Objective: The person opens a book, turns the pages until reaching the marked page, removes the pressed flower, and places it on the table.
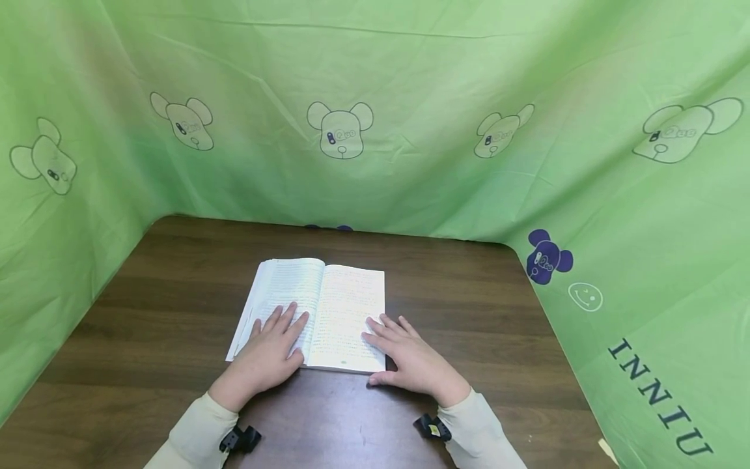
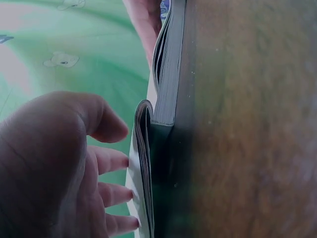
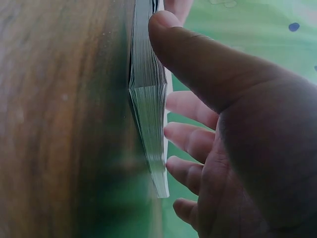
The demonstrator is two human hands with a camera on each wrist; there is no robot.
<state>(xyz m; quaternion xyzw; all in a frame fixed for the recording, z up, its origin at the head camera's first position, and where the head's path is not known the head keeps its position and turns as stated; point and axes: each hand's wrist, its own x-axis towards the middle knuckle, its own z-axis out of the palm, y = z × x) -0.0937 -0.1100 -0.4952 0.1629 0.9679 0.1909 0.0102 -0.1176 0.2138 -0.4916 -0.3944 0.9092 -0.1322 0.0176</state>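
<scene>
An open notebook with ruled, written pages lies flat on the table. My left hand rests on the lower part of its left page, fingers spread and fairly straight. On the right side, my right hand touches the right page's outer edge with its fingertips, while its thumb is by the near bottom corner. The left wrist view shows the left page stack curving up at the spine, with fingertips on it. Thick page edges face the right wrist view, beside the right thumb and fingers.
The dark wooden table extends around the notebook. A green curtain printed with bear heads hangs along its back and both sides. Black wrist cameras are strapped over the pale sleeves. A small pale scrap shows at the right edge.
</scene>
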